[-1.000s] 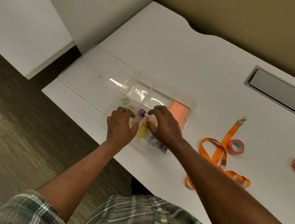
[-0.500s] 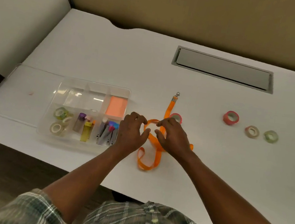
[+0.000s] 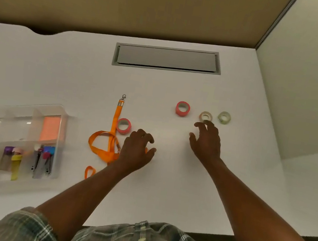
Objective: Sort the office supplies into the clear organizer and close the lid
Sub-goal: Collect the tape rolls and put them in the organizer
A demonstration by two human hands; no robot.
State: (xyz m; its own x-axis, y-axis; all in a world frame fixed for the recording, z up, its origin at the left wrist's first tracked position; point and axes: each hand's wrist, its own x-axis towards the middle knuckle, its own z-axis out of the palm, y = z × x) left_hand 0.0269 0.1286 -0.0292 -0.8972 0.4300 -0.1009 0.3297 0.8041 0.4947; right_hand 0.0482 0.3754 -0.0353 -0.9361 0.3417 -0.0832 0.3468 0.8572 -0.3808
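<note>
The clear organizer (image 3: 55, 166) sits at the left of the white desk, holding tape rolls, markers, clips and an orange pad; its lid is off the frame. An orange lanyard (image 3: 107, 145) lies in the middle with a pink tape roll (image 3: 124, 126) beside it. Farther right lie a red tape roll (image 3: 182, 108), a beige roll (image 3: 205, 116) and a pale green roll (image 3: 224, 117). My left hand (image 3: 138, 150) hovers curled over the lanyard's right end, holding nothing I can see. My right hand (image 3: 206, 142) is spread open just below the beige roll.
A grey cable hatch (image 3: 167, 58) is set into the desk at the back. A tan partition runs behind the desk and a white side panel (image 3: 306, 92) stands at the right. The desk's front edge is near my shirt.
Both hands left the organizer and passed the lanyard. The right hand has moved right toward the beige tape roll, and the view has shifted right with it.
</note>
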